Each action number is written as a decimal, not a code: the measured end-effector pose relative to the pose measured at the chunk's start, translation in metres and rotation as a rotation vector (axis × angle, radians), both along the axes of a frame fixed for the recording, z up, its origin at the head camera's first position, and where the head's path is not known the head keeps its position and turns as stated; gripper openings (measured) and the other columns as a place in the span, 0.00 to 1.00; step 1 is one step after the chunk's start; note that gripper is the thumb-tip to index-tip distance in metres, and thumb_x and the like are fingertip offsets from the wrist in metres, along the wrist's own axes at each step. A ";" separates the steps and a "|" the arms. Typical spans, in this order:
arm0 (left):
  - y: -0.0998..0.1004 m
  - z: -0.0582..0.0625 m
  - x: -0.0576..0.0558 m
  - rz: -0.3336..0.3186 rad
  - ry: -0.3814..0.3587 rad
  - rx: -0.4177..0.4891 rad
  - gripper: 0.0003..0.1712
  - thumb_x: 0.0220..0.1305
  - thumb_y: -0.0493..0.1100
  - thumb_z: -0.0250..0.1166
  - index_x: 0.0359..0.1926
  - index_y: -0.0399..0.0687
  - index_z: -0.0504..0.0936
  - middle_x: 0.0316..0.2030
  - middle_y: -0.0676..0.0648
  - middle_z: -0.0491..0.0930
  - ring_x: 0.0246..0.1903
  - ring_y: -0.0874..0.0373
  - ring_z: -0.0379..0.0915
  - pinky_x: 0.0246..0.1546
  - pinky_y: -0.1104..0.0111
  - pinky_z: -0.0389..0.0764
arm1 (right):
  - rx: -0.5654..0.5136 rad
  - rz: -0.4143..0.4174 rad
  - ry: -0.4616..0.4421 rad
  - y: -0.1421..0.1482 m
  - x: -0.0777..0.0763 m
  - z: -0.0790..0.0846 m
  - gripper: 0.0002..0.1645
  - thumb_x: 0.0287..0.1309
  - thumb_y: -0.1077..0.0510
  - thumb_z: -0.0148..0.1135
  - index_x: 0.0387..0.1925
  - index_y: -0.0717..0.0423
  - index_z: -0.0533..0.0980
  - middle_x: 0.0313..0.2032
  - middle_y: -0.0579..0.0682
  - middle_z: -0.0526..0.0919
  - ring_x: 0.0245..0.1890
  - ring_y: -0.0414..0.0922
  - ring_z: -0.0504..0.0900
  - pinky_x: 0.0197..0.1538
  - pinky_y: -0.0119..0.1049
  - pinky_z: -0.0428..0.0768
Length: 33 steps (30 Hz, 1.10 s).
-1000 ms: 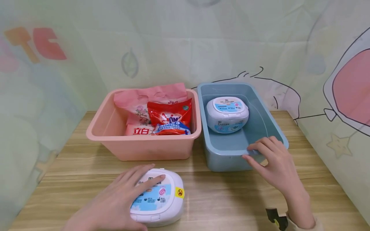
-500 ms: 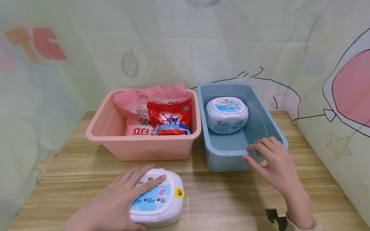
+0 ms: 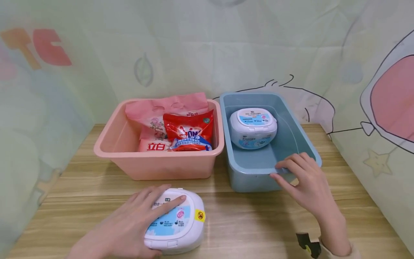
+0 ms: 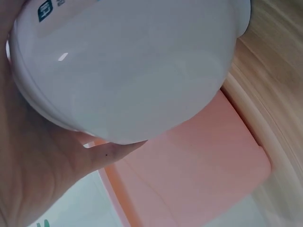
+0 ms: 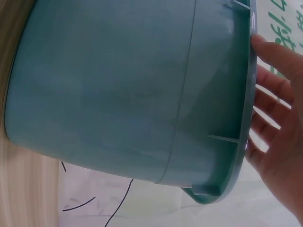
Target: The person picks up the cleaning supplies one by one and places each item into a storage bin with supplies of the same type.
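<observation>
In the head view my left hand (image 3: 129,223) spreads over a white lidded plastic tub (image 3: 189,232) with a blue and pink label. The thumb is along its near side, and the fingers cross the lid. The left wrist view shows a finger bent against the edge of the tub (image 4: 142,80). My right hand (image 3: 307,187) holds the near rim of the blue plastic bin (image 3: 255,172) near its right corner. Its thumb is on the rim's outer edge in the right wrist view, and the other fingertips are partly hidden behind the rim.
Inside the blue bin stands a similar white tub (image 3: 253,131). A pink bin (image 3: 168,167) beside it contains a pink detergent bag (image 3: 152,124) and a red detergent bag (image 3: 187,127). Both bins stand on a wooden table (image 3: 245,219) against a printed cloth backdrop (image 3: 181,57).
The view has shifted very slightly. Both hands, the tubs and the bins otherwise keep their places.
</observation>
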<state>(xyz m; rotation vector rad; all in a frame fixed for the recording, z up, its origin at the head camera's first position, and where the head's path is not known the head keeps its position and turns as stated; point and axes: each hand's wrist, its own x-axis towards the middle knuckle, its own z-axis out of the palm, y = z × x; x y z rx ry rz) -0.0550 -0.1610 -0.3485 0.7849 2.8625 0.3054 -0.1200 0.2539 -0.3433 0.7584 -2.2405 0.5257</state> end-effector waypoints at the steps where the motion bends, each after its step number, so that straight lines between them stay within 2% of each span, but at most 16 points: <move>1: 0.001 0.001 -0.001 0.007 -0.019 -0.002 0.61 0.33 0.76 0.70 0.68 0.92 0.45 0.72 0.57 0.53 0.66 0.52 0.53 0.59 0.42 0.68 | 0.002 -0.003 -0.003 0.000 0.000 0.000 0.29 0.63 0.33 0.51 0.30 0.53 0.80 0.29 0.45 0.79 0.33 0.41 0.69 0.39 0.30 0.64; 4: 0.002 0.004 -0.002 0.003 -0.045 -0.005 0.61 0.34 0.72 0.72 0.68 0.92 0.45 0.72 0.55 0.53 0.65 0.51 0.54 0.57 0.42 0.69 | 0.002 -0.005 -0.010 0.000 0.000 0.000 0.26 0.62 0.35 0.54 0.30 0.53 0.81 0.29 0.45 0.79 0.34 0.41 0.69 0.40 0.30 0.64; 8: 0.003 0.006 -0.005 -0.003 -0.089 0.000 0.61 0.34 0.73 0.71 0.69 0.91 0.46 0.72 0.52 0.52 0.66 0.46 0.53 0.56 0.38 0.68 | 0.015 -0.009 -0.030 0.000 0.000 0.000 0.21 0.59 0.39 0.61 0.31 0.53 0.80 0.30 0.45 0.79 0.34 0.41 0.69 0.40 0.30 0.64; 12: 0.005 0.008 -0.008 0.005 -0.130 0.003 0.60 0.34 0.75 0.69 0.69 0.92 0.45 0.72 0.50 0.51 0.67 0.44 0.50 0.56 0.33 0.64 | 0.025 -0.020 -0.047 0.000 0.000 0.000 0.21 0.59 0.39 0.61 0.31 0.53 0.80 0.30 0.45 0.79 0.35 0.42 0.69 0.40 0.30 0.64; 20: 0.007 0.011 -0.011 -0.044 -0.061 0.004 0.61 0.34 0.73 0.71 0.70 0.89 0.46 0.71 0.51 0.53 0.66 0.48 0.51 0.57 0.37 0.67 | 0.001 -0.009 -0.003 -0.002 -0.001 0.001 0.29 0.63 0.33 0.50 0.30 0.53 0.80 0.29 0.45 0.79 0.33 0.41 0.68 0.39 0.31 0.64; 33: 0.015 0.021 -0.016 -0.094 0.021 -0.027 0.63 0.33 0.70 0.73 0.70 0.87 0.45 0.72 0.52 0.52 0.66 0.50 0.50 0.60 0.41 0.67 | 0.021 -0.028 -0.033 0.001 0.001 0.000 0.29 0.62 0.33 0.51 0.30 0.53 0.81 0.29 0.46 0.80 0.34 0.42 0.69 0.40 0.31 0.64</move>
